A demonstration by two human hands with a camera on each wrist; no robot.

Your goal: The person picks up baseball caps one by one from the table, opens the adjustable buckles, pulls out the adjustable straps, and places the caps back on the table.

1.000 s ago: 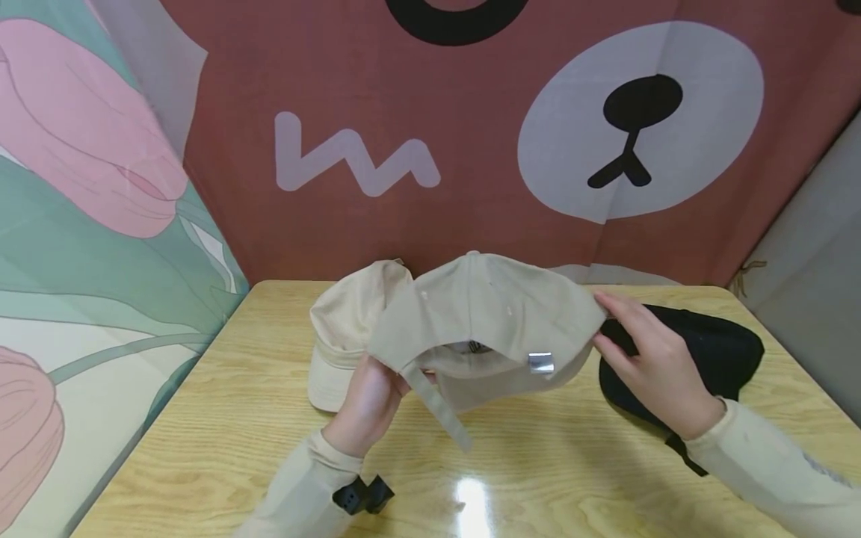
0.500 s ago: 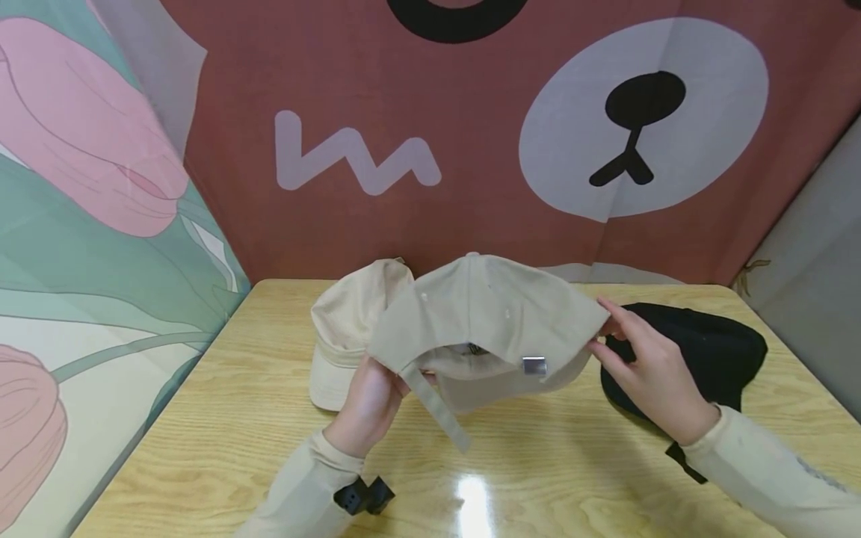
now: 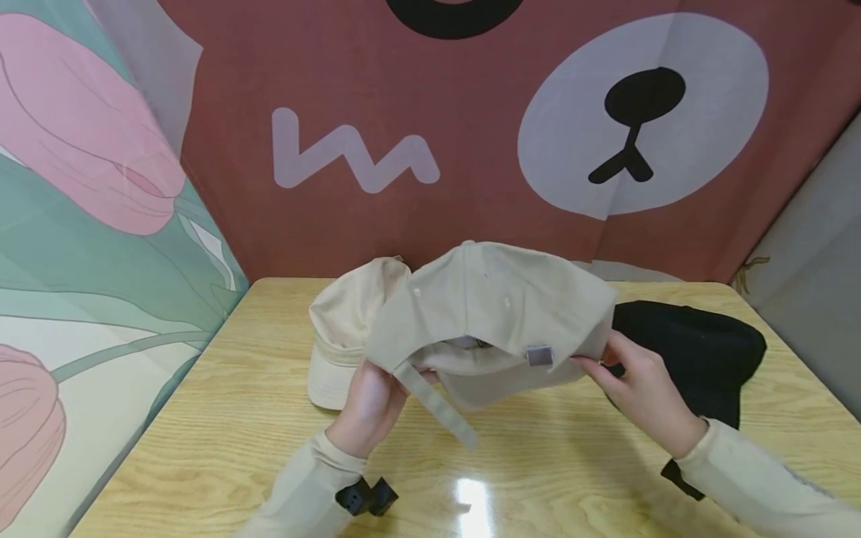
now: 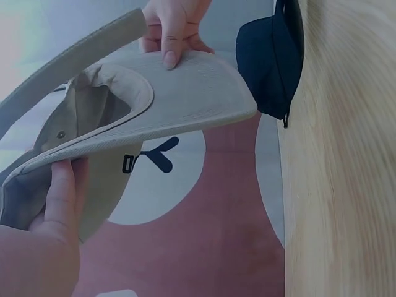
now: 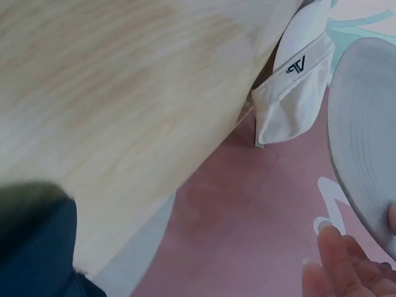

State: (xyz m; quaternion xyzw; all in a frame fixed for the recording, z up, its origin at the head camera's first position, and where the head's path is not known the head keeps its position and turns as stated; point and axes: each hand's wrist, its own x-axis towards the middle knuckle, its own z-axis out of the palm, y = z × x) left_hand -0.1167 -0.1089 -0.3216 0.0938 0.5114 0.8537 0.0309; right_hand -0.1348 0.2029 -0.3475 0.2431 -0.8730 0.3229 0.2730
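Note:
A beige baseball cap (image 3: 498,288) is held above the table with its back toward the head camera. Its loose strap (image 3: 440,407) dangles below the back opening, and a metal buckle (image 3: 539,356) shows on the other side. My left hand (image 3: 366,407) grips the cap's left lower edge, thumb inside, as the left wrist view shows at the sweatband. At the right side my right hand (image 3: 649,396) holds the brim (image 4: 198,90), its thumb lying on the brim's surface. Some right fingertips are hidden behind the cap in the head view.
A cream cap (image 3: 353,314), dark lettering on its front in the right wrist view, sits on the wooden table (image 3: 222,448) at the back left. A black cap (image 3: 706,351) lies at the right, partly behind my right hand. A printed cloth (image 3: 471,187) hangs behind.
My right hand has moved down from the cap's right edge toward the brim. The crown has tilted up slightly. My left hand keeps its hold in nearly the same place.

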